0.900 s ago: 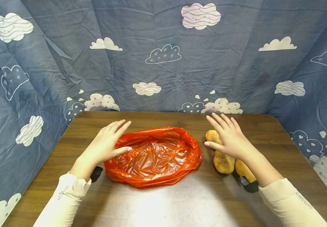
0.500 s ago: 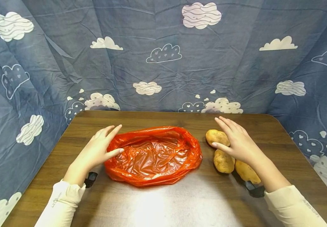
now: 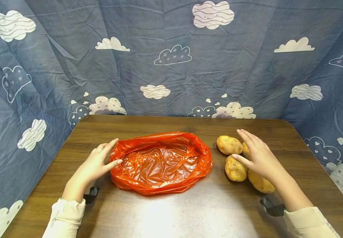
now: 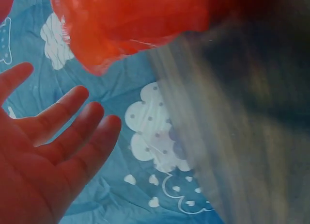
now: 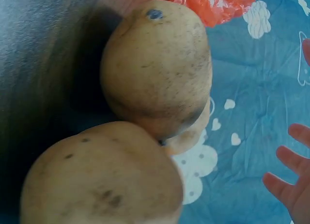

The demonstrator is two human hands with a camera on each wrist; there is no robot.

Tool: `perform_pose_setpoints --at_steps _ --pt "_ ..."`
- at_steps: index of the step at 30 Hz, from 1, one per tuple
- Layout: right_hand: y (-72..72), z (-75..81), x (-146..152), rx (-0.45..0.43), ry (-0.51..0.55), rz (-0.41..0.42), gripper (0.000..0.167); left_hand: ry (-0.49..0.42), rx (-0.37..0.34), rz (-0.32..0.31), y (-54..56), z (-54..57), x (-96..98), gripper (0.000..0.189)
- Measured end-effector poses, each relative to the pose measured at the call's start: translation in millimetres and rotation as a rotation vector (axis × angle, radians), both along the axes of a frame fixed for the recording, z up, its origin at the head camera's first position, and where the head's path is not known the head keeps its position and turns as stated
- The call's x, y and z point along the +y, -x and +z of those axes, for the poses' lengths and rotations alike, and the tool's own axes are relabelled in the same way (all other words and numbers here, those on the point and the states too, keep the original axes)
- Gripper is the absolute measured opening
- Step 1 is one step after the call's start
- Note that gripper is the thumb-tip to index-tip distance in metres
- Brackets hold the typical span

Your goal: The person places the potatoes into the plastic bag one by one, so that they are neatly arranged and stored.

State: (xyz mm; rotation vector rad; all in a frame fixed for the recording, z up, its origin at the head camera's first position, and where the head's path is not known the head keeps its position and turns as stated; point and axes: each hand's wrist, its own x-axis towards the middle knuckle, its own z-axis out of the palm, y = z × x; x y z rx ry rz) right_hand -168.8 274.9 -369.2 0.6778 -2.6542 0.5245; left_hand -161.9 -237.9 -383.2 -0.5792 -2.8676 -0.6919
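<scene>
A red plastic bag (image 3: 162,165) lies on the table with its mouth spread wide, its crumpled inside showing. At its left rim is my left hand (image 3: 95,165), fingers loosely extended and holding nothing; the left wrist view shows the same spread fingers (image 4: 77,136) below the bag. Several potatoes (image 3: 235,169) are grouped to the right of the bag. My right hand (image 3: 262,160) hovers over them with its thumb and fingers apart, partly hiding the ones behind. In the right wrist view, two potatoes (image 5: 157,69) loom large, and the fingertips are off to the right.
The brown wooden table (image 3: 177,124) has rounded far corners. A blue curtain (image 3: 171,76) with white clouds hangs behind it and at both sides. Black straps (image 3: 272,207) sit at both wrists. Bright glare lies on the table's near middle.
Both hands have drawn back towards the person and apart, the left moving off the bag's opening to its rim. More of the potatoes shows now. The bag has stayed in place.
</scene>
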Motion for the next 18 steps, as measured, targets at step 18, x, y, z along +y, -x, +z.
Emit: perform_pose_setpoints --at_steps 18 --pt "-17.1 -24.2 25 -0.033 0.100 -0.052 0.075 -0.339 -0.232 -0.013 -4.2 -27.9 -13.9 0.064"
